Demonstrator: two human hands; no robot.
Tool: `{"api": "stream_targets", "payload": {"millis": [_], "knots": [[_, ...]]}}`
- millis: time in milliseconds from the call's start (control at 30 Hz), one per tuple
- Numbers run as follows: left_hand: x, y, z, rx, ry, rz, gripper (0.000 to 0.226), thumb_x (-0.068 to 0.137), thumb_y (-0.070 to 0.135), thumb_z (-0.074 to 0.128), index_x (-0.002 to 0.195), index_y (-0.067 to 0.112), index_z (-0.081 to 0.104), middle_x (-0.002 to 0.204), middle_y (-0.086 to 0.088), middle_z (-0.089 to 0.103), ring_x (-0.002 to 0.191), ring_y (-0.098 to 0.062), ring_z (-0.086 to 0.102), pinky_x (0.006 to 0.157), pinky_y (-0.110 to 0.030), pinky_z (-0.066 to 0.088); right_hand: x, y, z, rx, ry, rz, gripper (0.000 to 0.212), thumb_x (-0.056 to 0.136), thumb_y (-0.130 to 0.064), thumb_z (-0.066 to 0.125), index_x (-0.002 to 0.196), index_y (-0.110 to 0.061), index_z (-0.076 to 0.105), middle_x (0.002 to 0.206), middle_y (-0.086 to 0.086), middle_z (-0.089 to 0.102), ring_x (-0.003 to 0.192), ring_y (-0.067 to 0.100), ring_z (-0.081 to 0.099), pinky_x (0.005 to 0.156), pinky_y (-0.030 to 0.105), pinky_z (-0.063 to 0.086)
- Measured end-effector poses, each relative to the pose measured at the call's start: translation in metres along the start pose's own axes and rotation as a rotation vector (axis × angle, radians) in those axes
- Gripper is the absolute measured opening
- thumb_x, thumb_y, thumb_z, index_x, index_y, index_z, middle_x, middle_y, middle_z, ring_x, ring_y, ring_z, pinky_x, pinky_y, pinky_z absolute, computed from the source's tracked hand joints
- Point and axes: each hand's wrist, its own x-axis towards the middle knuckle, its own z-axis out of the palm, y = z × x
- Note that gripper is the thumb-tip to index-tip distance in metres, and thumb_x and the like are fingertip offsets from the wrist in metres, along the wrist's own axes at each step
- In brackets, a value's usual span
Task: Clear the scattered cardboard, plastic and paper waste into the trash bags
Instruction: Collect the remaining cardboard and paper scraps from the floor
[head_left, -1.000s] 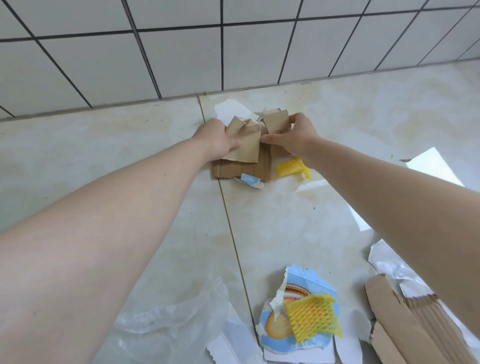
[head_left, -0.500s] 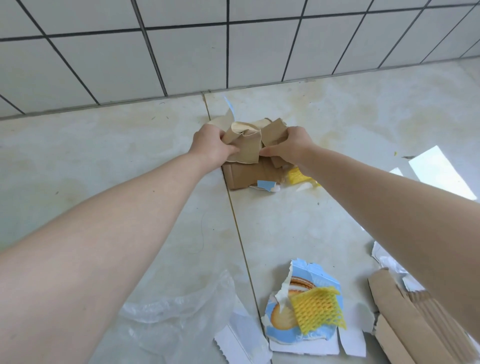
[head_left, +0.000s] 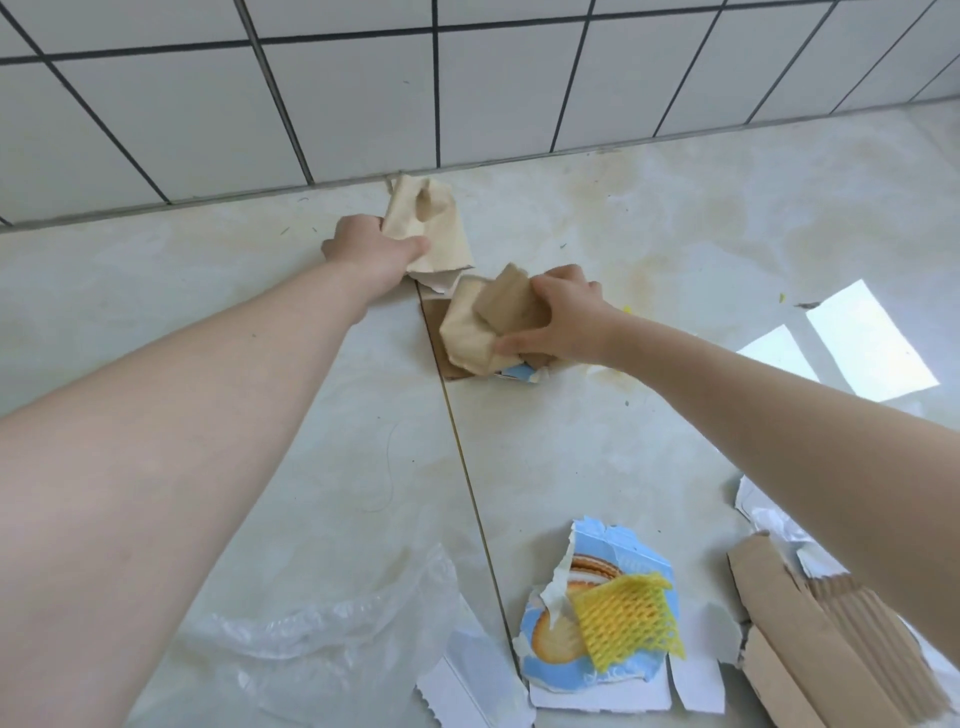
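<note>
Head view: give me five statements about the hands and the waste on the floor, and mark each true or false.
1. The left hand grips a piece of cardboard near the wall. True.
2. The right hand is open and holds nothing. False: it grips crumpled cardboard.
3. A yellow foam net lies on a torn blue wrapper. True.
4. A clear plastic bag lies on the floor under the left arm. True.
5. Both hands grip the same piece of cardboard. False: each grips its own piece, and the two pieces are apart.
</note>
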Motion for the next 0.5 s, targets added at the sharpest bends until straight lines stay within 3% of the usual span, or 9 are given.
{"api": "stream_targets", "payload": {"millis": [100, 233, 400, 500], "knots": [[-0.002, 0.008, 0.013, 0.188, -0.039, 0.055, 0.051, 0.073, 0.045, 0.069, 0.113, 0.013, 0.062, 0.119, -0.008, 0.059, 0.118, -0.033, 0.047, 0.094, -0.037, 0.043, -0.003, -0.003, 0.007, -0.116, -0.04, -0.106, 0.061, 0.067, -0.052, 0.076, 0.114, -0.021, 0.052, 0.143, -0.001, 0.029, 0.125, 0.031, 0.026, 0.101, 0.046, 0.036], [-0.003, 0.014, 0.028, 0.361, 0.041, 0.095, 0.047, 0.082, 0.039, 0.066, 0.114, 0.005, 0.06, 0.122, -0.014, 0.057, 0.12, -0.032, 0.044, 0.096, -0.035, 0.04, -0.003, -0.008, 0.009, -0.171, -0.035, -0.132, 0.062, 0.067, -0.052, 0.075, 0.116, -0.023, 0.051, 0.133, 0.001, 0.034, 0.12, 0.03, 0.029, 0.094, 0.041, 0.034], [-0.005, 0.009, 0.029, 0.166, 0.085, 0.034, 0.043, 0.077, 0.027, 0.075, 0.112, 0.006, 0.063, 0.108, -0.008, 0.064, 0.099, -0.026, 0.061, 0.074, -0.029, 0.045, -0.007, -0.013, 0.012, -0.096, -0.03, -0.126, 0.05, 0.064, -0.046, 0.079, 0.091, -0.026, 0.043, 0.11, 0.006, 0.035, 0.102, 0.026, 0.036, 0.083, 0.035, 0.041], [-0.007, 0.001, 0.02, -0.046, 0.115, -0.038, 0.039, 0.075, 0.025, 0.076, 0.108, 0.008, 0.065, 0.103, -0.004, 0.066, 0.089, -0.022, 0.062, 0.075, -0.028, 0.05, -0.013, -0.016, 0.009, 0.081, -0.01, -0.167, 0.041, 0.064, -0.034, 0.083, 0.088, -0.015, 0.055, 0.091, 0.005, 0.05, 0.089, 0.021, 0.044, 0.059, 0.026, 0.04]]}}
